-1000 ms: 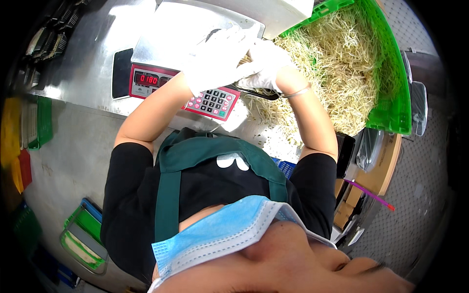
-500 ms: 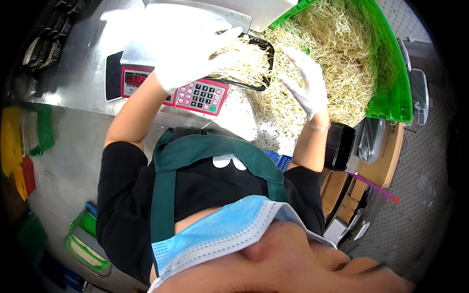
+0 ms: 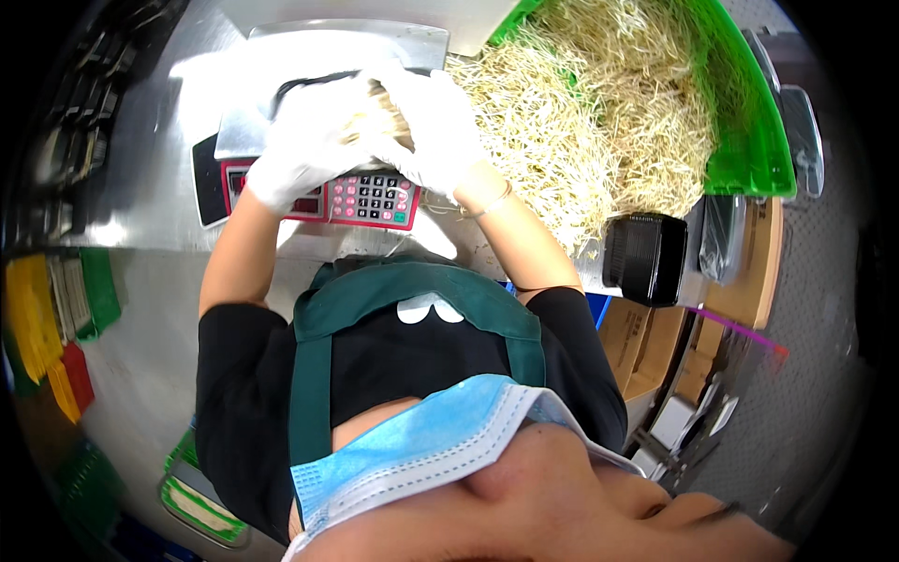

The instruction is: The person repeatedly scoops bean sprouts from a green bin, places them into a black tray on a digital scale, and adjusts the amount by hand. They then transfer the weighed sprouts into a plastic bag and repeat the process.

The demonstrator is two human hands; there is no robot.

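Observation:
Both my hands wear white gloves and meet over the scale, cupped round a clump of pale bean sprouts (image 3: 382,120). The sprouts lie in a black plastic tray (image 3: 298,82), of which only part of the dark rim shows behind my fingers. My left hand (image 3: 304,150) closes on the near left side of the tray and sprouts; glare bleaches its fingers. From the right, my right hand (image 3: 435,122) curls over the sprouts, fingertips on them. Beneath is a red-framed electronic scale (image 3: 375,199) with a keypad; my left hand partly covers its display.
A large heap of bean sprouts (image 3: 562,122) spills from a green crate (image 3: 754,173) at the right. Stacked black trays (image 3: 646,258) stand at the table's near right edge. More dark trays (image 3: 75,122) line the far left. Cardboard boxes (image 3: 646,347) sit below on the right.
The tray of sprouts has moved left, over the scale. My right hand has left the loose heap, moving left to close round the sprouts beside my left hand.

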